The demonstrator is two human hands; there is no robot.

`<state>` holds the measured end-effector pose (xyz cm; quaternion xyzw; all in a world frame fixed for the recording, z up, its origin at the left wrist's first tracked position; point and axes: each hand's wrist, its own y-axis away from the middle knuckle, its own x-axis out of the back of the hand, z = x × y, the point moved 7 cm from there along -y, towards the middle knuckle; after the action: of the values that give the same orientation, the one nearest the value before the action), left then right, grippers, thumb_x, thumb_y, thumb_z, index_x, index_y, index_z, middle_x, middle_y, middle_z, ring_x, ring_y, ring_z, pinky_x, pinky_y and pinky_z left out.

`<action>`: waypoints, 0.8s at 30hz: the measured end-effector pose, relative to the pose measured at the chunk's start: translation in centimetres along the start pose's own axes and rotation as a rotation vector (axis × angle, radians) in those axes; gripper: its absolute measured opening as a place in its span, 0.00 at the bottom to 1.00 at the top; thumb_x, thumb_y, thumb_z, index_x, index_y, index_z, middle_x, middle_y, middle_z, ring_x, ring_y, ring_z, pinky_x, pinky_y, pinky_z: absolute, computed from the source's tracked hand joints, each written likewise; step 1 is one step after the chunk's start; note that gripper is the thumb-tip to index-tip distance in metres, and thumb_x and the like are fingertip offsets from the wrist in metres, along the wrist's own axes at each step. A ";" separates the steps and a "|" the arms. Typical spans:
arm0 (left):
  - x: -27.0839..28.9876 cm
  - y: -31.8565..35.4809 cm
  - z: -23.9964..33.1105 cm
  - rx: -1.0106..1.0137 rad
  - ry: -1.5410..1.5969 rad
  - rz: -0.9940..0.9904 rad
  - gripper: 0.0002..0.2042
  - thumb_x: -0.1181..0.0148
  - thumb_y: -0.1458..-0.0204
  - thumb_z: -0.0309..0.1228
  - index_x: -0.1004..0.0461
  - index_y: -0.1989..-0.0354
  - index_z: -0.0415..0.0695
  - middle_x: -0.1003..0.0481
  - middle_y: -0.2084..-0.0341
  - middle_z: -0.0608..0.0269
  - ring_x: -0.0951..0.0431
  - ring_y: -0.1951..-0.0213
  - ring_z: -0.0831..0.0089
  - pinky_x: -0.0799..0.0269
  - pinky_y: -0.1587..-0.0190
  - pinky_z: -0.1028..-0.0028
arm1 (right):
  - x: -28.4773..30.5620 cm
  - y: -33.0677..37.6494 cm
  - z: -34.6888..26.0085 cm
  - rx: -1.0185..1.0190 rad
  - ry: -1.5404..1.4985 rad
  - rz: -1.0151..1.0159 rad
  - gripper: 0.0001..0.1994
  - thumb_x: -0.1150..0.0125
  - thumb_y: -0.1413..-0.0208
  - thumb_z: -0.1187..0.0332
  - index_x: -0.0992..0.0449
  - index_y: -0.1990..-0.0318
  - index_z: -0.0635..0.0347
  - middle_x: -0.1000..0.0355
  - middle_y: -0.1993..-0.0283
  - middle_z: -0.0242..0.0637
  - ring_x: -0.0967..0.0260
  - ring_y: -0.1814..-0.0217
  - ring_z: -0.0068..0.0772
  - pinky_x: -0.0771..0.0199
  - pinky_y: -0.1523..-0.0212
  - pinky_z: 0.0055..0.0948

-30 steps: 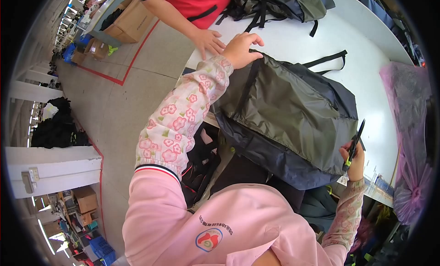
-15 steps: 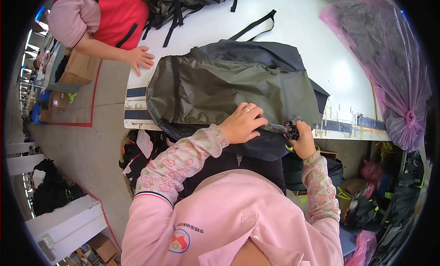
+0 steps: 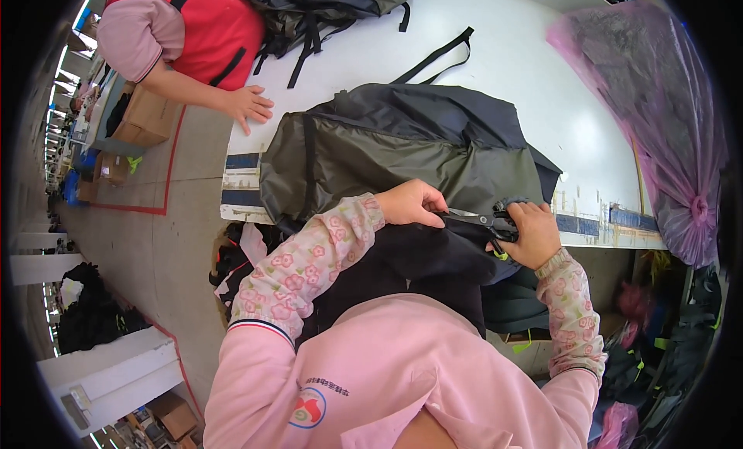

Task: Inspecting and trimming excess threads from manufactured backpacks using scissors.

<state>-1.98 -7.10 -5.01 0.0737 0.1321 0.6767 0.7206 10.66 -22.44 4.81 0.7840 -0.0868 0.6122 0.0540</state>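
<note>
On the near edge of the table lies a bag of olive and black fabric, its dark lower part hanging over the edge toward me. My right hand is closed around the black handles of a pair of scissors, whose blades point left along the near side of the bag. The fingers of my left hand are pinched together right at the scissor tips; what they grip, perhaps fabric or thread, is too small to make out.
A co-worker's hand rests on the table's left edge. Another dark bag lies at the back. At right hangs a pink plastic sack. A black strap trails behind the bag, and shelves with dark goods stand below the table.
My right hand has moved right and turned, so the scissor blades now show more fully. My left hand has drawn its fingers closer together. The bag's near side has folded down more.
</note>
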 end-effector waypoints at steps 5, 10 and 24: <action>-0.3 0.1 0.2 0.001 -0.018 -0.004 0.09 0.33 0.54 0.26 0.23 0.65 0.37 0.26 0.77 0.70 0.29 0.73 0.85 0.33 0.68 0.81 | 0.0 -0.9 -0.5 0.022 0.015 -0.052 0.28 0.27 0.68 0.46 0.28 0.66 0.57 0.29 0.71 0.35 0.30 0.63 0.39 0.38 0.62 0.38; -0.4 0.2 0.2 0.015 -0.004 0.003 0.08 0.34 0.54 0.26 0.23 0.67 0.37 0.26 0.78 0.70 0.29 0.74 0.84 0.33 0.69 0.80 | -0.5 -1.0 -0.5 0.027 0.022 -0.076 0.27 0.28 0.68 0.45 0.29 0.67 0.56 0.29 0.72 0.35 0.30 0.64 0.40 0.38 0.62 0.38; 0.0 1.1 1.3 -0.138 -0.143 0.083 0.14 0.32 0.54 0.29 0.24 0.59 0.39 0.25 0.70 0.68 0.28 0.67 0.80 0.31 0.62 0.77 | -2.2 -0.7 1.3 -0.291 -0.213 -0.126 0.25 0.25 0.65 0.50 0.31 0.73 0.61 0.30 0.77 0.45 0.29 0.72 0.52 0.33 0.70 0.42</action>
<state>-2.65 -6.94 -3.44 0.0774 0.0302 0.7065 0.7029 11.55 -21.88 2.32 0.8322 -0.1305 0.5022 0.1955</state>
